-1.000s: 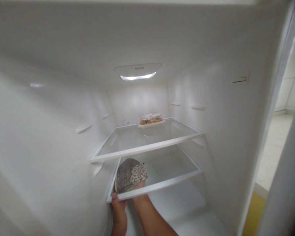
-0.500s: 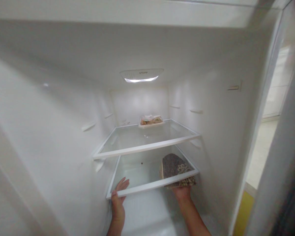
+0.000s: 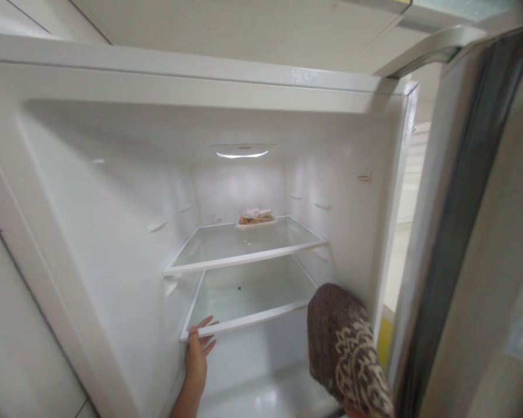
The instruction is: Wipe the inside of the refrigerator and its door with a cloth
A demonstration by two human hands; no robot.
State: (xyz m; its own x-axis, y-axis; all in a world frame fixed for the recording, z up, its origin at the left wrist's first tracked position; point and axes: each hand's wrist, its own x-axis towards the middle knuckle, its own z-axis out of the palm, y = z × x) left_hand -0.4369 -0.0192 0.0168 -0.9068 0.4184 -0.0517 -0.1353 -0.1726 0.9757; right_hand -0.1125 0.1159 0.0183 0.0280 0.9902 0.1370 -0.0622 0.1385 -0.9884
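My left hand [image 3: 197,353] grips the front left corner of the lower refrigerator shelf [image 3: 253,318], a glass pane with a white rim. Some of its fingers show above the rim and some below. At the lower right, a folded brown cloth [image 3: 337,337] with a cream leafy pattern is in my right hand [image 3: 354,412]. The cloth covers nearly all of that hand; only a bit of skin shows at the bottom edge of the picture. The cloth is in front of the shelf's right end and hides that corner.
On the upper glass shelf [image 3: 244,262] a wrapped food tray [image 3: 256,219] sits at the back. A small dark speck [image 3: 239,288] is visible at the lower shelf. The lit lamp [image 3: 242,153] is in the ceiling. The open door [image 3: 444,232] stands at the right.
My right hand has brought the cloth from under the lower shelf out to the front right. My left hand stays at the shelf's corner. The view has drawn back, showing more of the refrigerator's frame.
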